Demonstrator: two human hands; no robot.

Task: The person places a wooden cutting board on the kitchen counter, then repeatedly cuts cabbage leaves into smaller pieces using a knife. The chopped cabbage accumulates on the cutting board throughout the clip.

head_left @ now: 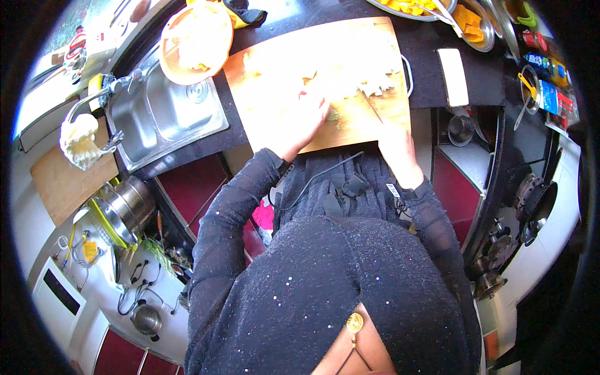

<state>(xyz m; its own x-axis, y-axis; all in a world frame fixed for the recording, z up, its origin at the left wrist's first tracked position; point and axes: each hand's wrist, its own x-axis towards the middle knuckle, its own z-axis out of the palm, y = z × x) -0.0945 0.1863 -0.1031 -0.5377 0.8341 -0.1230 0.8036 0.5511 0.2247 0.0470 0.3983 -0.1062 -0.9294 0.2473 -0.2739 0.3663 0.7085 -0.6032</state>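
Observation:
On the wooden cutting board (275,59), my left hand (303,124) has its fingers bent round a pale, greenish vegetable piece (333,116), mostly hidden and washed out by glare. My right hand (395,145) is closed on the handle of a knife (372,107) at the board's near right. Its thin blade points away and to the left, toward chopped pale pieces (378,85) heaped on the board's right side. Strong light bleaches the middle of the board, so what lies there is hard to make out.
An orange basket (169,53) stands at the board's far left, beside the steel sink (159,112). To the right lies a white rectangular object (454,77). Beyond it are a bowl of yellow pieces (406,7) and a pan with orange chunks (481,39).

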